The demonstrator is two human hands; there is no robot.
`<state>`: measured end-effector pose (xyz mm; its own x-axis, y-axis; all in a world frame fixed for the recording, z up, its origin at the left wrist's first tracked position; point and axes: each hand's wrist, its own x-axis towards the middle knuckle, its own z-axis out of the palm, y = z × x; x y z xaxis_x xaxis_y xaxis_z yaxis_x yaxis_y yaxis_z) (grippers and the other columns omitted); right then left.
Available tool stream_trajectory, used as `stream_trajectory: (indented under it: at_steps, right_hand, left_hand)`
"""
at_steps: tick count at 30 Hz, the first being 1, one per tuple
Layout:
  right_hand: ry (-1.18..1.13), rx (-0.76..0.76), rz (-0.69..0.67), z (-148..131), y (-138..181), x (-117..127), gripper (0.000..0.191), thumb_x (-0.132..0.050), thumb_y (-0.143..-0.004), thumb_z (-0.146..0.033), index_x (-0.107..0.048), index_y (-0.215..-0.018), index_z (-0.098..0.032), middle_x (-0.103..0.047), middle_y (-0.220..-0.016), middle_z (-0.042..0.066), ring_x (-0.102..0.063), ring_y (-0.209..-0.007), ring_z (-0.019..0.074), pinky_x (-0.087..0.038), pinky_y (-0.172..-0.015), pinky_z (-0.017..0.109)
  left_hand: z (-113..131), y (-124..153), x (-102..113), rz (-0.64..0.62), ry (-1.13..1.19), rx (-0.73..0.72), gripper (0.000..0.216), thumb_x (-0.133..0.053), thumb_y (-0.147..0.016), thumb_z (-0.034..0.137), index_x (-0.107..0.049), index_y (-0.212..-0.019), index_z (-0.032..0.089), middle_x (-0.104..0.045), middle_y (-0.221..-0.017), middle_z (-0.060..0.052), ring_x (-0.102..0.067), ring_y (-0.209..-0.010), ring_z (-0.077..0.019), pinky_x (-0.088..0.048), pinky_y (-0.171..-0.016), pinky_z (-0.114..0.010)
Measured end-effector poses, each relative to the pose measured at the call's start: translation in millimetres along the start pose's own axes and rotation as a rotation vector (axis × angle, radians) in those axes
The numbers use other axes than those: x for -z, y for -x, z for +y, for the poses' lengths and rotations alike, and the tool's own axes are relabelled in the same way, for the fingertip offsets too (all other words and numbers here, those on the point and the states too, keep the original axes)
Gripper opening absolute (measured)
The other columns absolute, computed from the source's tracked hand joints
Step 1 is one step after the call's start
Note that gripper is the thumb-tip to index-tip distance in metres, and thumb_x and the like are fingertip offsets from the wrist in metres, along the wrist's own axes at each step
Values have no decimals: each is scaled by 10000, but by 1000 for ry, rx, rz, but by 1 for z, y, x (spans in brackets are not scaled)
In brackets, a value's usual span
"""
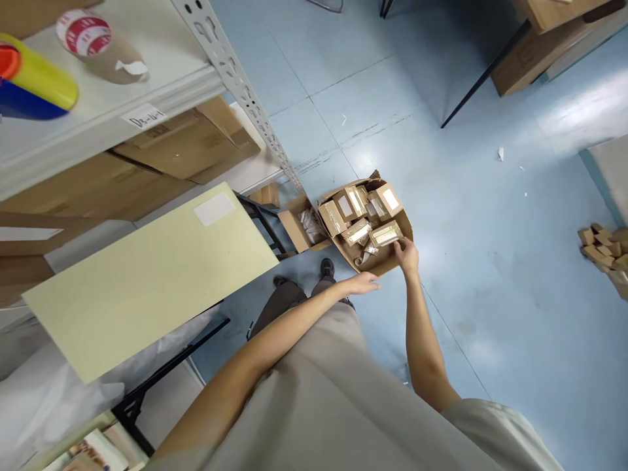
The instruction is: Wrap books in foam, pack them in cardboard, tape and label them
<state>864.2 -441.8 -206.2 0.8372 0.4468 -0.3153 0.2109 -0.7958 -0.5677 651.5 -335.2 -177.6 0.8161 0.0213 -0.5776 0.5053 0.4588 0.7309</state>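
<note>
An open cardboard box sits on the blue floor, filled with several small brown cartons with white labels. My right hand reaches down into its near right side, fingers curled on the edge of one small carton. My left hand hangs just outside the box's near rim, fingers stretched out and holding nothing.
A smaller open box with plastic wrap stands left of the big one. A pale yellow table top and a metal shelf rack with cardboard boxes and tape rolls fill the left. A pile of small cartons lies far right.
</note>
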Motion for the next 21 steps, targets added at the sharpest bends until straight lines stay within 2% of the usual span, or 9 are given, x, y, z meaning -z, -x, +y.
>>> stream_trajectory:
  at_steps: [2,4,6,9,12,16,21]
  right_hand:
    - [-50,5,-73,-6,12,-19,432,-640,-949,-478,-819,-1158,-145,-829,-1273,246,-752,-1289,387,-543,-1196,549]
    - [-78,24,-155,-18,27,-41,367,-684,-935,-470,-829,-1096,-174,-858,-1161,208,-801,-1174,369,-588,-1138,521]
    - [-90,73,-246,-35,43,-63,292,-708,-936,-426,-837,-1059,-195,-870,-1092,177,-825,-1111,349,-607,-1109,494]
    - [-78,182,-400,-70,67,-95,268,-708,-964,-372,-841,-1102,-185,-875,-1140,173,-836,-1119,345,-618,-1105,499]
    - [-64,307,-543,-111,89,-120,241,-716,-992,-339,-841,-1139,-196,-870,-1216,166,-838,-1159,340,-618,-1122,500]
    - [-88,481,-699,-168,114,-138,220,-727,-1023,-362,-843,-1170,-245,-864,-1270,132,-832,-1198,323,-633,-1109,472]
    - [-145,662,-808,-242,149,-149,268,-735,-1032,-481,-832,-1165,-269,-873,-1218,97,-831,-1180,302,-643,-1090,451]
  left_hand:
    - [-7,28,24,0,39,78,392,-979,-647,456,-864,-935,217,-872,-1087,-99,-787,-1144,-342,-607,-1070,-452]
    - [-11,62,51,68,127,109,434,-1008,-637,456,-881,-978,220,-872,-1110,-109,-798,-1110,-322,-632,-1004,-433]
    - [-13,97,76,193,207,128,484,-1019,-660,469,-892,-1057,222,-853,-1246,-156,-789,-1203,-331,-628,-1039,-433]
    - [-13,142,102,359,312,136,504,-999,-720,518,-886,-1107,217,-799,-1397,-202,-762,-1319,-357,-585,-1157,-491]
    - [-13,173,112,510,414,65,507,-965,-771,569,-876,-1122,214,-772,-1456,-212,-743,-1368,-379,-543,-1218,-535]
    - [-14,200,116,652,572,-95,523,-944,-804,596,-864,-1156,217,-765,-1483,-196,-753,-1349,-362,-540,-1221,-516]
    - [-22,243,128,768,712,-283,551,-975,-776,568,-860,-1178,209,-824,-1358,-179,-794,-1242,-329,-565,-1171,-486]
